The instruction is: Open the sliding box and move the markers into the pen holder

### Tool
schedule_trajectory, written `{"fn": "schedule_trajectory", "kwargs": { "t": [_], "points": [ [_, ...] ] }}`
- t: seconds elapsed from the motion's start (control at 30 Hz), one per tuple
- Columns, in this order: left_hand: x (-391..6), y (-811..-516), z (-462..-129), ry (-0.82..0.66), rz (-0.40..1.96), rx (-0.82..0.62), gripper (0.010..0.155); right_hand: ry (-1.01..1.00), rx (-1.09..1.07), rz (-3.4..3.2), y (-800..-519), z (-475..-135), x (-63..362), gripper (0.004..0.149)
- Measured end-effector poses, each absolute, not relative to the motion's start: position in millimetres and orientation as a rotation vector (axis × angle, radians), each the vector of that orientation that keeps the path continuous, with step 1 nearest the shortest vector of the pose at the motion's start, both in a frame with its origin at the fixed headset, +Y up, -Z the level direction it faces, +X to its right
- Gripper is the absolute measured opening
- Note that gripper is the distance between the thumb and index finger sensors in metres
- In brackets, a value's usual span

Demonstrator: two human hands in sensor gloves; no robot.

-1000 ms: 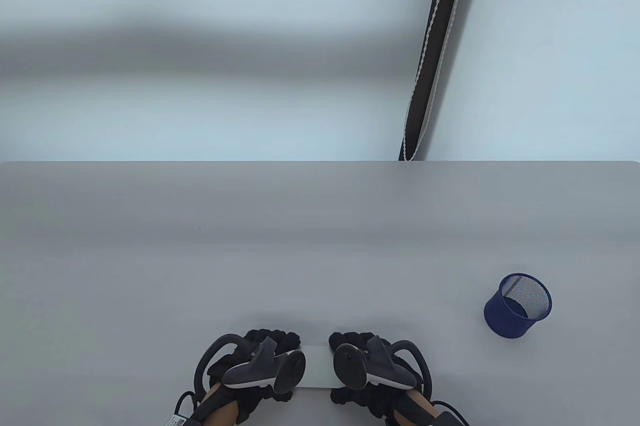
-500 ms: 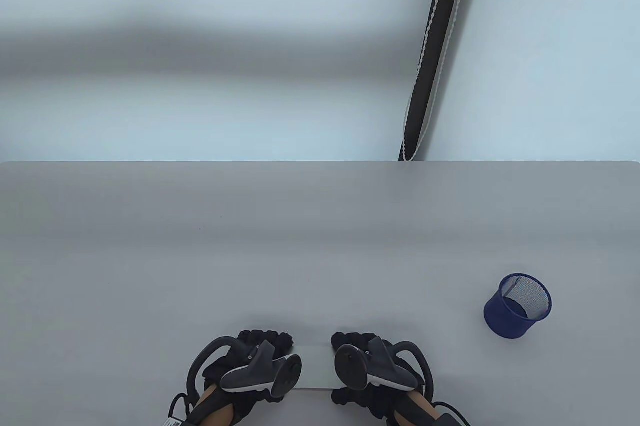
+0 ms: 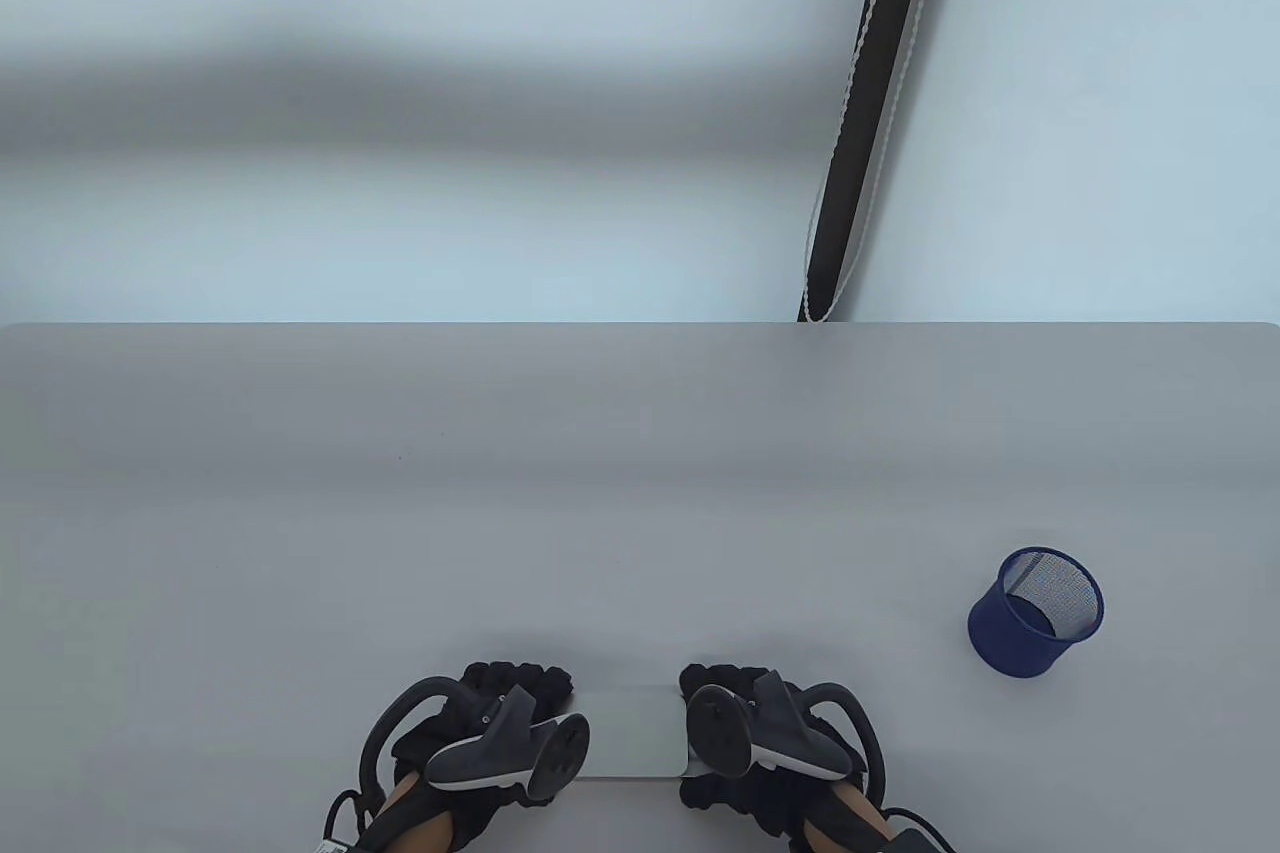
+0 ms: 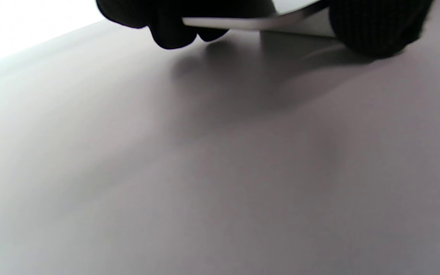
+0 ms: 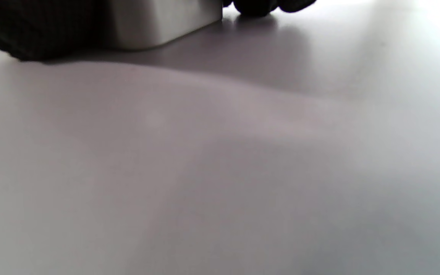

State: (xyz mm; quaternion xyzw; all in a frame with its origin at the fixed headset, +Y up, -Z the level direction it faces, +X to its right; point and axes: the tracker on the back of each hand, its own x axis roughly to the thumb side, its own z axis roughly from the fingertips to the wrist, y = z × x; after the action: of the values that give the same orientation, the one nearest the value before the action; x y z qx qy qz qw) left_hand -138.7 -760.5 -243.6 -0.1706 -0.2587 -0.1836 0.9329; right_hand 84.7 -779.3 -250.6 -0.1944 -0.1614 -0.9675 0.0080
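I see box at desk near edge, left hand gripping left end, right hand gripping right end, fingers curled round. Holder well right.

I find no text I can read anywhere. The box between my hands shows a plain grey top with no label, brand or number. The holder is bare blue mesh. A small white tag by my left wrist carries dark marks, but they are too small and cut off to read.
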Motion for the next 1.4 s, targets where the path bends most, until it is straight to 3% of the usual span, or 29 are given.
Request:
{"fn": "schedule_trajectory", "kwargs": {
  "t": [1.4],
  "points": [
    [-147.6,-756.1,-244.3,-0.503,-0.442,-0.366,0.085,-0.653,-0.398,-2.979,-773.1,-254.3,102.8,0.075]
  ]
}}
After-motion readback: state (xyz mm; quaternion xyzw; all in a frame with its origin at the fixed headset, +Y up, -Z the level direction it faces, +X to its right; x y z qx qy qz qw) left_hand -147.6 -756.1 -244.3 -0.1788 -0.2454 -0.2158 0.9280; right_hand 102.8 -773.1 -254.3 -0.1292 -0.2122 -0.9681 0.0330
